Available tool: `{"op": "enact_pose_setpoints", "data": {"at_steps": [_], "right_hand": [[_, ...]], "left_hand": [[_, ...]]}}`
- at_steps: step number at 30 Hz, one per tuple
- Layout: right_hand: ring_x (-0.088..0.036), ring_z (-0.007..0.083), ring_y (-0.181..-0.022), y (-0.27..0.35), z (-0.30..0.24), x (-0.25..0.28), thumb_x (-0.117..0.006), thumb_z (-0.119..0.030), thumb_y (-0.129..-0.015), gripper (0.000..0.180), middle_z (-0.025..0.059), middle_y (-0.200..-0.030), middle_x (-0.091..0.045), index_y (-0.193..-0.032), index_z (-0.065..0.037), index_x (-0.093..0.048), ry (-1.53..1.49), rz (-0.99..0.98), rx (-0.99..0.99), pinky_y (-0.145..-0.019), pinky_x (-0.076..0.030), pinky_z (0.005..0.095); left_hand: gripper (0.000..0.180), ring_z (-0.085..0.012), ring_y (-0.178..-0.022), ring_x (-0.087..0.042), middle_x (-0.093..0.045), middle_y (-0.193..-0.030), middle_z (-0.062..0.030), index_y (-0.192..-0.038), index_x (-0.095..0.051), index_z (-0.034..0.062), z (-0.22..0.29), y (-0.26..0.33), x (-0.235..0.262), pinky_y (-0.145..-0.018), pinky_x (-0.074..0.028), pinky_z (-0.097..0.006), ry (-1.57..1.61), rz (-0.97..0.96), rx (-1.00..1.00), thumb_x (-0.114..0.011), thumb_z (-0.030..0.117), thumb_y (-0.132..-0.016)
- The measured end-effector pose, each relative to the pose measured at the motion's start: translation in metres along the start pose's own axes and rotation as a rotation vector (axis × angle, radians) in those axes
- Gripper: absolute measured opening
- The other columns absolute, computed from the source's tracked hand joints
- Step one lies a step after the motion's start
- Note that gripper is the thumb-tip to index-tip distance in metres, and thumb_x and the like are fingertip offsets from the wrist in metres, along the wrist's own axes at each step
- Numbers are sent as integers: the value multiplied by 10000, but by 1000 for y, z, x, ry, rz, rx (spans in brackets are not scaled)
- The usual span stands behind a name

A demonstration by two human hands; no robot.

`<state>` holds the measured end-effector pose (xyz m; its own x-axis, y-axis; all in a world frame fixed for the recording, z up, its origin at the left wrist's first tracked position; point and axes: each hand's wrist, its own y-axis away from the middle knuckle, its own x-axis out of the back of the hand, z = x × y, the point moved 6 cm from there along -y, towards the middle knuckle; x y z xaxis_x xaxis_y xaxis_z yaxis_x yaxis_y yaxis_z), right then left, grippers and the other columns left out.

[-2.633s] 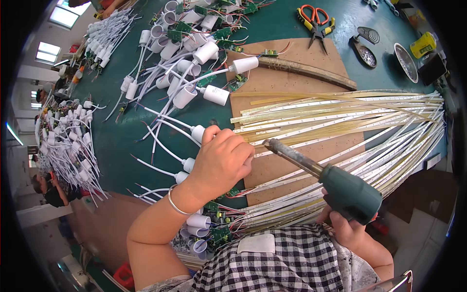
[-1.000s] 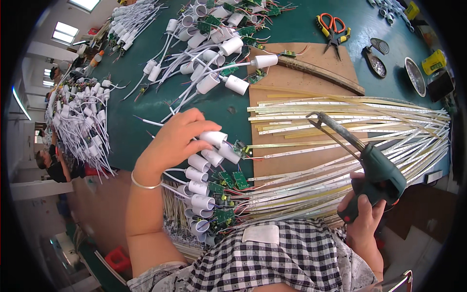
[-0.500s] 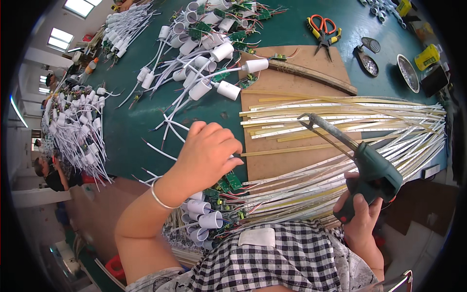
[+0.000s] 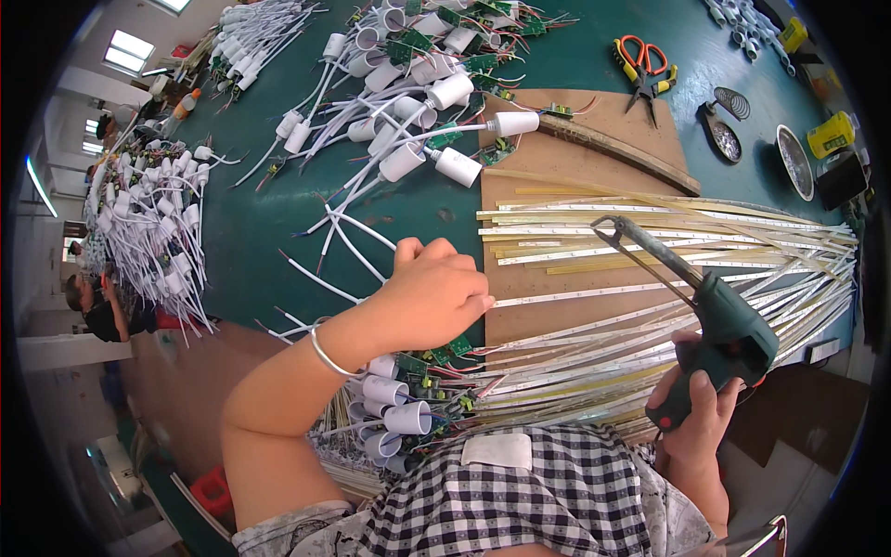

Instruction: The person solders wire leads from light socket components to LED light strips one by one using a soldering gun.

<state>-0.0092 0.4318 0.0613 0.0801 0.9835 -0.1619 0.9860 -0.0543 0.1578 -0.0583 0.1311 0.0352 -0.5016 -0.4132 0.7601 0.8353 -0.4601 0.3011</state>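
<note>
My left hand (image 4: pixel 438 292), with a bracelet on its wrist, is closed in a pinch at the left end of a thin white LED strip (image 4: pixel 566 294). The strip stretches rightward from the fingertips over a brown board (image 4: pixel 520 325). In my right hand (image 4: pixel 703 408) is a dark green soldering gun (image 4: pixel 729 325), its long metal tip (image 4: pixel 608 225) pointing up and left above the strips. Beneath my left wrist lie small green circuit boards (image 4: pixel 450 351) and white lamp caps (image 4: pixel 406 418). White cables (image 4: pixel 357 246) lie beyond the left hand.
A wooden bar (image 4: pixel 617 153) crosses the board's far part. Beyond it are orange-handled pliers (image 4: pixel 643 79), a small dark dish (image 4: pixel 722 139) and a metal bowl (image 4: pixel 795 162). Heaps of white caps with cables (image 4: pixel 148 223) cover the table's left end. Another person (image 4: pixel 107 311) sits far left.
My left hand has shifted slightly right, still pinching. The strip at its fingertips now shows a white face instead of yellowish. The soldering gun stays in my right hand, and the whole view has shifted a little.
</note>
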Motion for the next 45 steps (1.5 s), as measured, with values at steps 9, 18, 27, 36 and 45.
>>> {"op": "enact_pose_setpoints", "data": {"at_steps": [9,18,27,36,45], "right_hand": [[-607,182,-556,2,-1,8,-587,-182,-898,576,254,-1206,-552,-1368,14,-318,-14,46,23,-458,-501,264],[-605,184,-558,-3,-6,10,-598,-189,-897,559,236,-1204,-563,-1356,4,-345,-67,101,69,-451,-494,263],[-606,173,-570,-1,-6,19,-594,-189,-898,578,238,-1212,-559,-1381,-7,-334,-68,201,56,-459,-493,258],[-617,190,-563,-10,-12,21,-624,-213,-878,646,250,-1220,-547,-1401,-33,-290,-64,202,88,-470,-499,268],[-625,197,-579,-1,-6,15,-635,-215,-870,667,243,-1214,-555,-1413,-44,-287,-48,153,72,-476,-500,267]], "left_hand": [[225,-222,-791,-540,-603,-773,-10,-749,-681,140,14,-16,28,-826,-349,-380,-404,178,-91,-664,345,-839],[183,-276,-793,-591,-629,-815,-65,-847,-645,80,12,-88,112,-733,-426,-396,-417,786,-304,-740,218,-773],[362,-265,-917,-588,-610,-952,-69,-1035,-641,106,-8,-123,89,-802,-435,-408,-570,570,-161,-786,221,-725],[316,-270,-935,-563,-574,-962,-63,-1046,-652,99,-4,-5,83,-824,-440,-390,-647,439,-238,-698,36,-739],[379,-251,-1048,-536,-602,-1070,-38,-1079,-637,122,1,-7,47,-933,-342,-409,-262,508,-177,-765,134,-722]]}}
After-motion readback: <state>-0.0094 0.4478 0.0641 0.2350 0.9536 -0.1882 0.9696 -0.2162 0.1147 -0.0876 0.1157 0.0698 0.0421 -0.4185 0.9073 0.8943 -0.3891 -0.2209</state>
